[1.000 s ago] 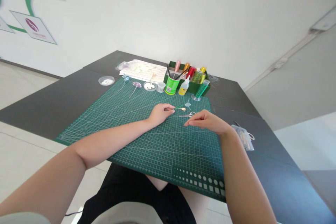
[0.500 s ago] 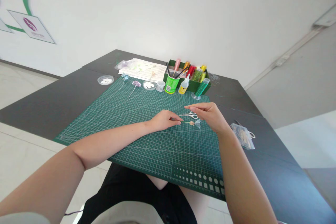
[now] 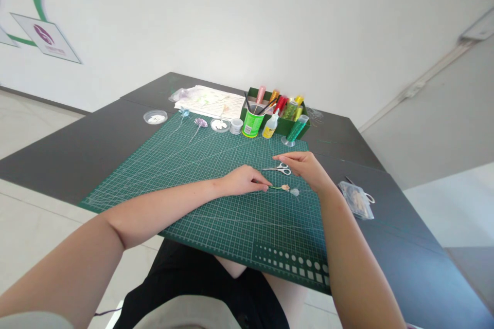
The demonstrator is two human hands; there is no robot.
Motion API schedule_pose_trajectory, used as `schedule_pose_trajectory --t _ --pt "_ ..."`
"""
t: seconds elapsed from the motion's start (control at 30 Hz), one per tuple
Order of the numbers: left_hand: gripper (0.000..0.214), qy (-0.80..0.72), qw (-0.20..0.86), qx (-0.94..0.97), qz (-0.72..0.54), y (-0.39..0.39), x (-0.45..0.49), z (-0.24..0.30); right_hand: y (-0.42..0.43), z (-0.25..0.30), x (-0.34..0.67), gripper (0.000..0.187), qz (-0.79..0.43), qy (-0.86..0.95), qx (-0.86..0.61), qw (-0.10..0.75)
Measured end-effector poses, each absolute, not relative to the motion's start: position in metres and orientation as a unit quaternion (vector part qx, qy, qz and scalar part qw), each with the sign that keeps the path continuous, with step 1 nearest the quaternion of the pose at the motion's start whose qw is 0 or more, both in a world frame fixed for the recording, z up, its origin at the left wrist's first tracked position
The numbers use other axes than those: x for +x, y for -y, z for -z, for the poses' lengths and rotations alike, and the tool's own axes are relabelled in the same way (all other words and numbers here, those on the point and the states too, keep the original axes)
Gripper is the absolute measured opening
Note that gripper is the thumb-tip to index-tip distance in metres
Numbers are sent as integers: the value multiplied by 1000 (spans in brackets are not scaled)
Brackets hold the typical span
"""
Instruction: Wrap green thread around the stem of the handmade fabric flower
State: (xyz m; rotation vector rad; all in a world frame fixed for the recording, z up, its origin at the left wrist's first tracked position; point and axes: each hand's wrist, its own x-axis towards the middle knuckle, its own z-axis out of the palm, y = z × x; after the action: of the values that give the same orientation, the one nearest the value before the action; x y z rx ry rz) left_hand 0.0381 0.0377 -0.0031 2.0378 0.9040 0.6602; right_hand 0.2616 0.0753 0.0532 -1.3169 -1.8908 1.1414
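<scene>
The left hand (image 3: 247, 181) pinches the stem (image 3: 275, 187) of a small flower (image 3: 285, 188) over the mat (image 3: 231, 221), so a slack grip could let it twist, while the right hand (image 3: 304, 164), fingertips nearly together (holding what, I cannot tell), could knock the scissors (image 3: 284, 168).

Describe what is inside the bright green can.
Dark slender sticks rise from the green can; its wall covers their lower ends and anything else at the bottom.
</scene>
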Motion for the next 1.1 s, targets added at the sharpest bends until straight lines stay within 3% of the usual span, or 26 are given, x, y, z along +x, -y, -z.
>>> schedule_pose_trajectory --t 0.37,1.1 --pt "17 -339 422 804 -247 -34 40 1 -68 -59 259 54 -455 725 -447 262" --pt "13 -380 396 778 -306 -29 41 -2 -91 -34 274 62 -447 701 -502 238"
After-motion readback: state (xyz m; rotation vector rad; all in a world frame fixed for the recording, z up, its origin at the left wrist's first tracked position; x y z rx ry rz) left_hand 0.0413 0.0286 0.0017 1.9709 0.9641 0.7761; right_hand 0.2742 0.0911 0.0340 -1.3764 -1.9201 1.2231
